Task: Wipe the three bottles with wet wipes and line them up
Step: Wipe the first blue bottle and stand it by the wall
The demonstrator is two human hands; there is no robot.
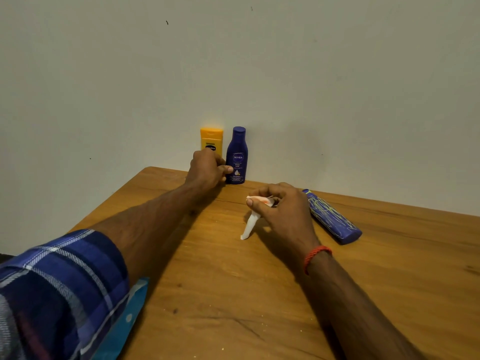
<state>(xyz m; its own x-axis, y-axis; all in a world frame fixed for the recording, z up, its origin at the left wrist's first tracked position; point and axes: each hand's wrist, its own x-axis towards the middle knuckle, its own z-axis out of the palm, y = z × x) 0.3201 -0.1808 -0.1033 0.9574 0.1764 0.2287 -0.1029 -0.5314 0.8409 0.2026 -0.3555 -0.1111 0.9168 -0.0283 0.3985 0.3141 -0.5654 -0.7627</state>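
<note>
A yellow bottle (211, 137) and a dark blue Nivea bottle (236, 157) stand upright side by side against the wall at the table's far edge. My left hand (206, 168) is wrapped around the lower part of the yellow bottle, hiding its base. A third blue bottle (332, 216) with pale scribbled lines lies on its side to the right. My right hand (280, 206) pinches a crumpled white wet wipe (250, 222), which hangs down to the tabletop just left of the lying bottle.
The wooden table (259, 294) meets a plain wall at the back. A light blue wipes packet (130, 315) lies at the near left edge, partly under my checked sleeve.
</note>
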